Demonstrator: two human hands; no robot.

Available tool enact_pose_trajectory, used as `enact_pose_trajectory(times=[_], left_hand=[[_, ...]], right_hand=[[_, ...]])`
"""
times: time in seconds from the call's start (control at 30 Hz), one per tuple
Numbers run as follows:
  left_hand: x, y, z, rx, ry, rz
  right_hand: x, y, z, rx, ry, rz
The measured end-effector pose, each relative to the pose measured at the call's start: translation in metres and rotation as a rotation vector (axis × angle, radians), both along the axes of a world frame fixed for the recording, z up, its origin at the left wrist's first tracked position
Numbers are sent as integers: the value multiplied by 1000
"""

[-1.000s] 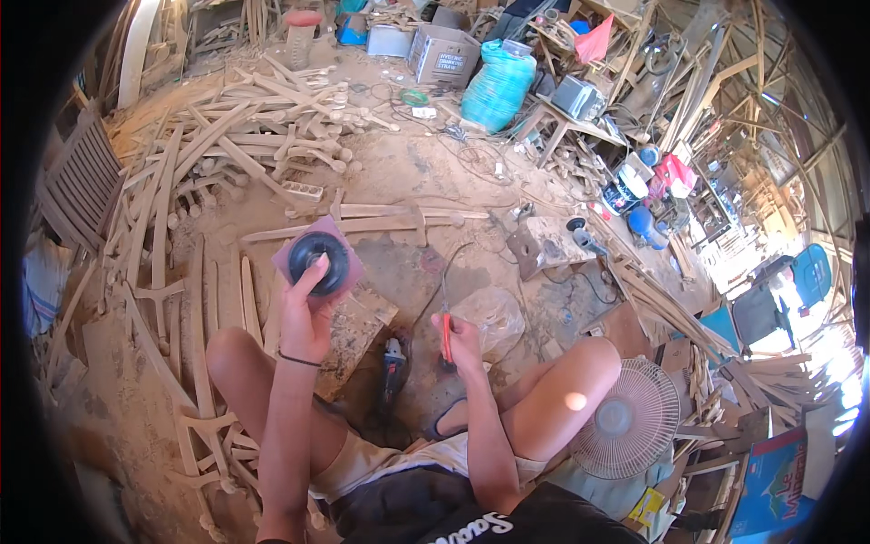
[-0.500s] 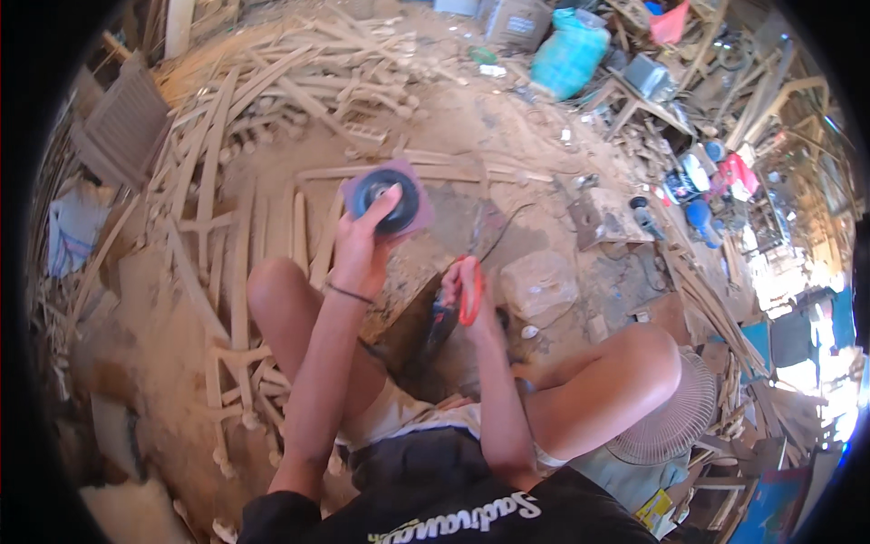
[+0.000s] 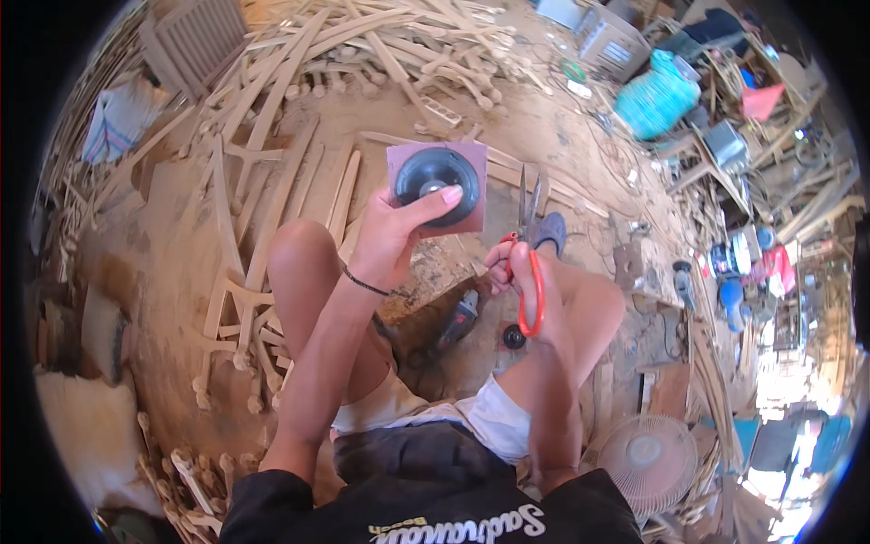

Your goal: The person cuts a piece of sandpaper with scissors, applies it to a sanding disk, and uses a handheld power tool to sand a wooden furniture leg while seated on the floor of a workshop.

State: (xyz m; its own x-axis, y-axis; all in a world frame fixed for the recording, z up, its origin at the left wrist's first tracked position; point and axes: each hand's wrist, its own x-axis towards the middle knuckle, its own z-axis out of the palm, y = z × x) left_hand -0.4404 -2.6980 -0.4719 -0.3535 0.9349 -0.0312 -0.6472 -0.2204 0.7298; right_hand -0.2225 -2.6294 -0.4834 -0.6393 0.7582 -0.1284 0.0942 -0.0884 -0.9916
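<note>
In my left hand is a round black backing pad, with the thumb across its middle. Behind it lies a square purplish-brown sheet that looks like sandpaper, its corners sticking out past the pad. My right hand grips scissors with orange-red handles. Their blades are spread and point away from me, to the right of the sheet and apart from it. On the ground between my legs lies a dark power tool, seemingly an angle grinder. A small black round part is beside it.
Shaped wooden pieces are heaped at the far side, and wooden frames lie left of my knee. A fan stands at my lower right. Beyond are a turquoise sack and a cardboard box. A power strip lies ahead.
The view has shifted, and my left hand with pad and sheet appears farther right. The scissors have turned so their spread blades show. My right knee has moved inward and a foot now shows.
</note>
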Motion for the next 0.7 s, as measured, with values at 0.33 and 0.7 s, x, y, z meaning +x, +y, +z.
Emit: enact_pose_trajectory(times=[0.33,0.7], left_hand=[[14,12,3,-54,150,119],[21,28,-14,-215,368,-190]], right_hand=[[-7,49,-10,-116,143,118],[14,39,-7,-193,124,-139]])
